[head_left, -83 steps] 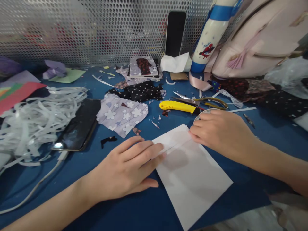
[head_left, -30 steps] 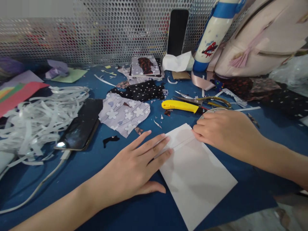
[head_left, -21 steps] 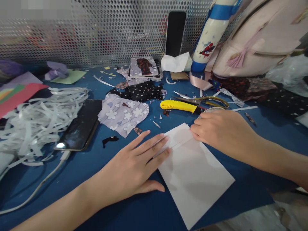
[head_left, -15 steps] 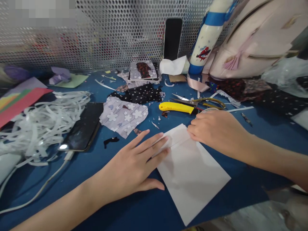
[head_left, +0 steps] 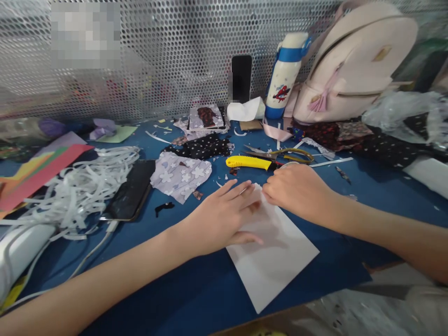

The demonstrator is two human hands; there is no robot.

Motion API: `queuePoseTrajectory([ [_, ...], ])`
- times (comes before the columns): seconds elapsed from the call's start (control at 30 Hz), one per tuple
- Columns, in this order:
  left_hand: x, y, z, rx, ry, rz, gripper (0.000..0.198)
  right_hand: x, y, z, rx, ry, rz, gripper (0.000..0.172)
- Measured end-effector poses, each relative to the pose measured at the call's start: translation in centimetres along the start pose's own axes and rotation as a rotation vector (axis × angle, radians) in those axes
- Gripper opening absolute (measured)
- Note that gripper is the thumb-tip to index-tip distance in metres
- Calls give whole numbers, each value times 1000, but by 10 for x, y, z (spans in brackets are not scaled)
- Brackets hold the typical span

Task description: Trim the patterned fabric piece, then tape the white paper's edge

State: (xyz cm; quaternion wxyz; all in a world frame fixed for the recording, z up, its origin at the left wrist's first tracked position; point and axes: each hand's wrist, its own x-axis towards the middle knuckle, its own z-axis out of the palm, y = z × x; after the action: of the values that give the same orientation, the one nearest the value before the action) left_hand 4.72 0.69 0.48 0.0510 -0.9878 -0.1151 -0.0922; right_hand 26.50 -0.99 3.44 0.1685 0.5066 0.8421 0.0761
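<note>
A white sheet of paper [head_left: 276, 256] lies at an angle on the blue tabletop. Over its upper left part is my left hand [head_left: 224, 214], fingers apart and thumb stretched out, holding nothing. My right hand [head_left: 297, 189] is closed at the sheet's top right edge; what its curled fingers hold is hidden. Just beyond it lie a yellow cutter [head_left: 248, 162] and open scissors [head_left: 280, 153] with gold handles. A lilac flowered cloth piece [head_left: 180, 172] is beyond my left hand, beside black dotted fabric [head_left: 201, 145].
At left are a phone [head_left: 131, 191] on a cable, tangled white strips [head_left: 80, 186] and coloured papers [head_left: 45, 172]. A bottle [head_left: 284, 77], an upright phone [head_left: 241, 77] and a pink backpack [head_left: 357, 65] stand at the back, before a perforated metal screen [head_left: 168, 56].
My left hand has slid up and right over the paper, covering more of its top. My right hand stays closed at the paper's edge. The camera view has shifted.
</note>
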Motion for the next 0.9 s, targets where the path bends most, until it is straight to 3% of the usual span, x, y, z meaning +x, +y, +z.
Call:
queuePoseTrajectory([
  [0.6, 16, -1, 10, 40, 49, 1, 65, -7, 6, 1, 17, 38, 52, 36],
  [0.9, 15, 0, 9, 29, -14, -20, 65, -19, 27, 7, 46, 107, -86, 20],
])
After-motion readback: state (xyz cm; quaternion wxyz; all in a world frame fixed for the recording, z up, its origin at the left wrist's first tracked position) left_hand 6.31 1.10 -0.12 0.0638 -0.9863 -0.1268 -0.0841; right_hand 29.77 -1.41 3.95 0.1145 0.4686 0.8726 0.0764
